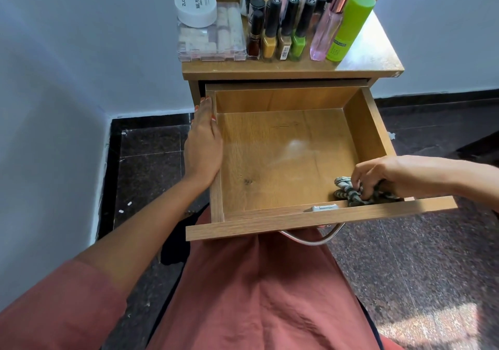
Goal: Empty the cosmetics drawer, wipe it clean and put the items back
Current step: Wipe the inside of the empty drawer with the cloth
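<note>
Drawer front [270,225] hides part of cloth [344,187] gripped by right hand [391,174].

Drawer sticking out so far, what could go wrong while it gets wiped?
1. The drawer is pulled far out and the left grip rests on its side wall. Leaning there might tilt or jam it.
2. Wiping with the cloth in the right grip may shake the cabinet, and the tall bottles crowded on top could topple.
</note>
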Demonstrator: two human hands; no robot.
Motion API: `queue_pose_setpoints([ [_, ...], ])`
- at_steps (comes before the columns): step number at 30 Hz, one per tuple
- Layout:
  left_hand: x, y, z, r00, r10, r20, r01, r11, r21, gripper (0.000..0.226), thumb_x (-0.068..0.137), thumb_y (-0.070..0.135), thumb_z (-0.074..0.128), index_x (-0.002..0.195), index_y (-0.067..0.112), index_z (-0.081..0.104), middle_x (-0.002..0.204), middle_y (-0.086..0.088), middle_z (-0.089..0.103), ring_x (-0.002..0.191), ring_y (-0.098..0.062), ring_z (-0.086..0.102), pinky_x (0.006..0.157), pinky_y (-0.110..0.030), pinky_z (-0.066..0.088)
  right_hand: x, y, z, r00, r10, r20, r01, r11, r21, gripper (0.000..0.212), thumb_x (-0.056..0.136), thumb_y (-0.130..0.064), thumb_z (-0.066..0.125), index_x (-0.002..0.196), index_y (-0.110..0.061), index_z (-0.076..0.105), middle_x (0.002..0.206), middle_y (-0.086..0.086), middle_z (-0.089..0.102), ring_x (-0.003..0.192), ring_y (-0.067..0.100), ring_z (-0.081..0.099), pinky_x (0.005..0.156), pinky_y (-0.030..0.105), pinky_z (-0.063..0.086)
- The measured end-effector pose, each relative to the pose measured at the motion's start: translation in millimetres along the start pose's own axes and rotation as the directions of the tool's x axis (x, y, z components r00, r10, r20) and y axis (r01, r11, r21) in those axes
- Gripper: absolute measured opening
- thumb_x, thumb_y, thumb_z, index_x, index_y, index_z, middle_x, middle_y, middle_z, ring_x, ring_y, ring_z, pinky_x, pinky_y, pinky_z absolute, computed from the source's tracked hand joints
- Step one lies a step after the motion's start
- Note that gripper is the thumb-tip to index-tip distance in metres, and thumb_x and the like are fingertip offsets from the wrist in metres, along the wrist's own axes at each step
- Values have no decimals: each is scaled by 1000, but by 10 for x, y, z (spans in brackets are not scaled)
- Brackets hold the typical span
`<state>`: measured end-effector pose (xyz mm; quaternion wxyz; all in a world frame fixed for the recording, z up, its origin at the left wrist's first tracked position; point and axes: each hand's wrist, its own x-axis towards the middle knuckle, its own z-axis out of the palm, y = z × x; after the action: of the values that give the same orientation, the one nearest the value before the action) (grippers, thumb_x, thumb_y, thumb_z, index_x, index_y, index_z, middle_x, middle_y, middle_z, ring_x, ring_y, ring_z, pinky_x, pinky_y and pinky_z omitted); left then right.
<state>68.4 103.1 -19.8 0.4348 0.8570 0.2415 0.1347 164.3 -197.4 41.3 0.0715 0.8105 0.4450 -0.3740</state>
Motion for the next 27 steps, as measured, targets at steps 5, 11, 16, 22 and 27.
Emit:
queue_pose_setpoints([
  [5, -9, 9, 4, 1000, 6, -17, -6, 1000, 14, 44, 101, 13, 28, 144, 14, 27, 151, -8, 30, 135, -24, 39, 111, -38, 35, 132, -154, 54, 994, -35, -101, 45, 994, 96, 44, 84, 5, 56, 79, -38, 63, 106, -27, 47, 95, -5, 50, 77, 13, 49],
  [11, -18, 8, 4, 1000, 11, -22, -11, 999, 35, 44, 100, 13, 28, 144, 15, 28, 151, -7, 30, 129, -24, 45, 105, -38, 41, 208, -167, 35, 998, -43, -48, 43, 999, 1, 47, 80, 2, 59, 67, -42, 52, 103, -27, 45, 89, -4, 50, 60, 5, 42],
  [16, -1, -7, 10, 1000, -3, -7, 3, 999, 52, 44, 100, 13, 27, 144, 17, 27, 142, -12, 44, 117, -30, 54, 94, -43, 49, 72, 3, -70, 982, 27, 188, 54, 909, -414, 17, 90, -15, 55, 94, -30, 63, 124, -12, 51, 119, 5, 46, 92, 13, 40],
  [22, -7, 10, -4, 1000, 3, -8, -3, 999, 48, 44, 100, 14, 27, 144, 17, 27, 143, -13, 43, 118, -30, 54, 95, -43, 49, 99, 43, 29, 957, 21, 289, 178, 745, -643, 33, 100, -22, 33, 130, -20, 47, 145, -8, 38, 136, 10, 30, 116, 27, 15],
  [27, -3, 0, 0, 1000, -3, 1, 3, 999, 53, 44, 101, 14, 27, 144, 17, 27, 144, -11, 42, 120, -29, 52, 97, -47, 46, 85, -12, 78, 967, 15, 253, 160, 738, -656, 35, 101, -20, 30, 133, -20, 45, 147, -8, 34, 140, 8, 24, 116, 32, -1],
])
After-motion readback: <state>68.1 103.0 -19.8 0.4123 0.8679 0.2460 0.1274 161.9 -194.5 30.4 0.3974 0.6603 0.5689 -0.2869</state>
